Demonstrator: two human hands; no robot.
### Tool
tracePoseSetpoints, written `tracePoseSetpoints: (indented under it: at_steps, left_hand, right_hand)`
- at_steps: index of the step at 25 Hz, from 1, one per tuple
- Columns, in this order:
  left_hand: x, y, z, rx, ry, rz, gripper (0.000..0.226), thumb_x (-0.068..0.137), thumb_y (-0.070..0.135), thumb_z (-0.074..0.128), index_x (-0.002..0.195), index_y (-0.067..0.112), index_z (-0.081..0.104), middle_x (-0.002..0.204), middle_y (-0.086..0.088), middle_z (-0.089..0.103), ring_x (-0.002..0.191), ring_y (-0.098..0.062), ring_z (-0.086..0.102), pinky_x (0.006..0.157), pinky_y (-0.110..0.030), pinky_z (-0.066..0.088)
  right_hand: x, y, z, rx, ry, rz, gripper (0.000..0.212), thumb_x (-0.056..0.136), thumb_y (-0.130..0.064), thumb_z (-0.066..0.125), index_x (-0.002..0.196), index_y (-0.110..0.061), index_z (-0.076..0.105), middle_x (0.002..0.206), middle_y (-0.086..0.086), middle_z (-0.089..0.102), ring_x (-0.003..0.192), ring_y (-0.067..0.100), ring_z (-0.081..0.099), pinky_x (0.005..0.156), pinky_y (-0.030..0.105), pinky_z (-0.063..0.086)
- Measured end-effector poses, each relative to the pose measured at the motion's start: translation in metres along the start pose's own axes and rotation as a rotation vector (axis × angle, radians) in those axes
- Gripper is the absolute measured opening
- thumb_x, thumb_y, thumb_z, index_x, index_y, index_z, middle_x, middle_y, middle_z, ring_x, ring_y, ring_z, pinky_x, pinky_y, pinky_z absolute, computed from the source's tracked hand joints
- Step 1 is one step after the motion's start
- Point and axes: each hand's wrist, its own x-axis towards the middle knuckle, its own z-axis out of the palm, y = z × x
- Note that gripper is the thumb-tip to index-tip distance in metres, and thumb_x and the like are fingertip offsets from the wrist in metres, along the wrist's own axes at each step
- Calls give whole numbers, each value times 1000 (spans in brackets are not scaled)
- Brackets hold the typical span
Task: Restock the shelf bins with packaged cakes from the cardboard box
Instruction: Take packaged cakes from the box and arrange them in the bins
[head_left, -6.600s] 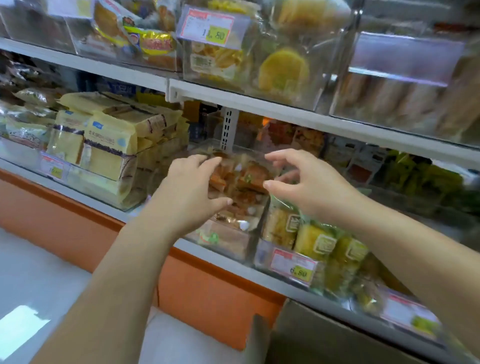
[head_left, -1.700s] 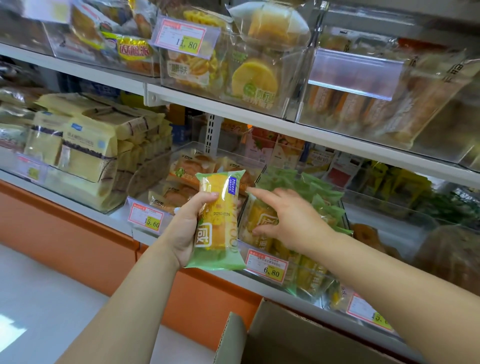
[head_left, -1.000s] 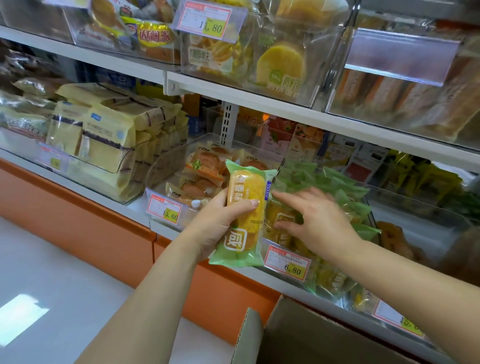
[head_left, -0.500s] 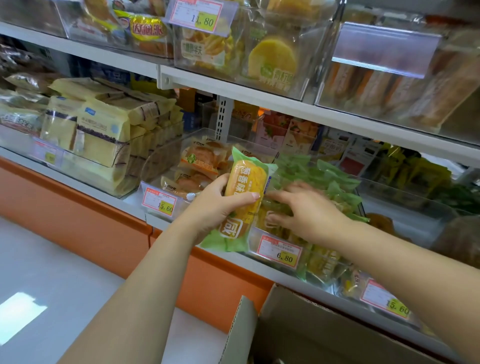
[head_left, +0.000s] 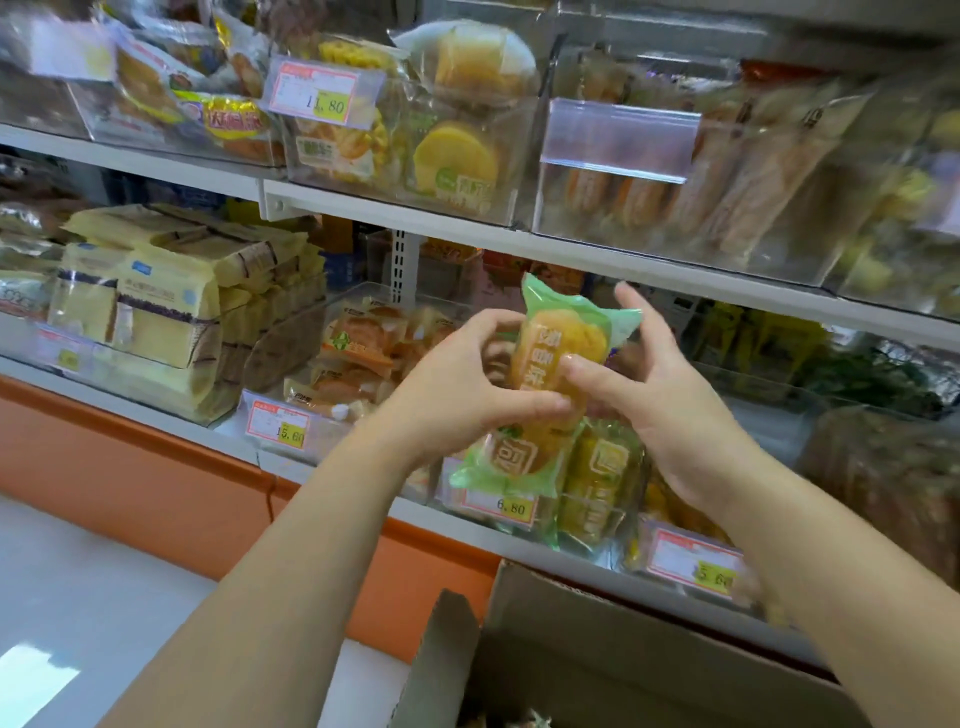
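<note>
In the middle of the frame, our left hand (head_left: 457, 387) and right hand (head_left: 662, 400) both curl round the cake pack (head_left: 561, 358), above its bin (head_left: 498, 508). It looks light and squishy (slippery wrapper too), so we hold its sides gently.

A yellow cake (head_left: 558, 364) in a green-edged wrapper is held upright, leaning slightly, just in front of the clear bin (head_left: 582, 540) of matching cakes, with the open cardboard box (head_left: 597, 649) below that bin.

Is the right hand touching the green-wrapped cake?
Touching. In the head view the right hand lays its thumb on the front of the green-wrapped cake.
</note>
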Motion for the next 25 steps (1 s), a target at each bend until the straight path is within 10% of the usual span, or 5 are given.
tracePoseSetpoints:
  at_steps: [8, 13, 17, 21, 25]
  left_hand:
    - [15, -25, 7, 713, 64, 31, 61, 91, 45, 61, 146, 32, 40, 156, 7, 34, 146, -13, 23, 121, -39, 20]
    - [21, -7, 28, 90, -29, 19, 70, 79, 63, 60, 143, 43, 41, 138, 15, 54, 122, -4, 55, 98, -31, 51]
    - [24, -1, 41, -115, -149, -64, 39, 88, 39, 66, 126, 29, 63, 110, 8, 73, 93, -9, 72, 72, -26, 59]
    - [31, -8, 36, -408, 59, -126, 31, 92, 36, 61, 116, 18, 68, 103, -3, 75, 96, -18, 72, 77, -34, 60]
    - [26, -13, 39, -463, 103, -169, 36, 92, 41, 59, 118, 17, 65, 108, -2, 73, 101, -17, 70, 81, -33, 58]
  right_hand:
    - [-4, 24, -70, -241, 282, 109, 44, 74, -38, 75, 111, -30, 53, 101, -17, 66, 91, -1, 63, 82, 27, 53]
    - [-5, 22, -60, -295, -13, 77, 42, 72, -37, 75, 111, -37, 60, 97, -14, 73, 87, 2, 69, 75, 24, 57]
    - [-4, 21, -44, -430, -74, 12, 64, 70, -44, 75, 128, -38, 48, 101, -12, 70, 91, -1, 67, 75, 14, 53]
    - [-29, 27, -71, -97, 28, 227, 73, 57, -67, 73, 123, -41, 55, 110, -7, 71, 96, 11, 69, 77, 27, 55]
    - [-45, 34, -71, 326, 39, 297, 54, 73, -34, 74, 123, -23, 58, 113, 11, 71, 95, 30, 71, 67, 35, 61]
